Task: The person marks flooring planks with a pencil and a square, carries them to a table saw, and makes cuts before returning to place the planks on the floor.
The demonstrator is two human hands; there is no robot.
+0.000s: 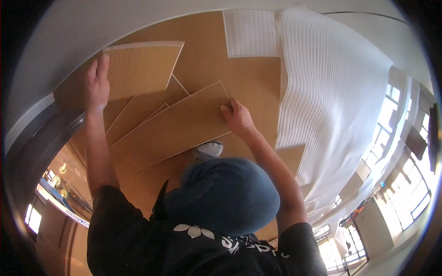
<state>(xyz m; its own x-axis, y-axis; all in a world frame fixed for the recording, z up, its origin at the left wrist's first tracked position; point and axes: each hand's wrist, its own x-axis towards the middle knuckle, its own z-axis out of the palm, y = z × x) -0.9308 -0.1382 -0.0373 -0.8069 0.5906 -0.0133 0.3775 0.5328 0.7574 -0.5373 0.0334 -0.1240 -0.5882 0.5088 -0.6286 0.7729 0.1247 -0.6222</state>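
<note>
My left hand point(98, 85) is at the left end of a raised brown cardboard sheet point(142, 66), with its fingers pointing away from me and closed against that end. The sheet's far edge shows pale, and a shadow falls below it. Near the middle, my right hand point(239, 120) pinches the right end of a second, longer cardboard sheet point(177, 122). This one slants over other brown pieces. A knee in blue cloth and a grey-white sock point(212, 148) are just on my side of it.
Brown board point(258, 92) spreads beneath the loose pieces. White ribbed foam sheeting point(327, 87) hangs or lies in folds along the right, with a smaller white foam piece point(251, 33) at the far side. A dark rail point(39, 133) runs along the left, and windows point(410, 188) are at far right.
</note>
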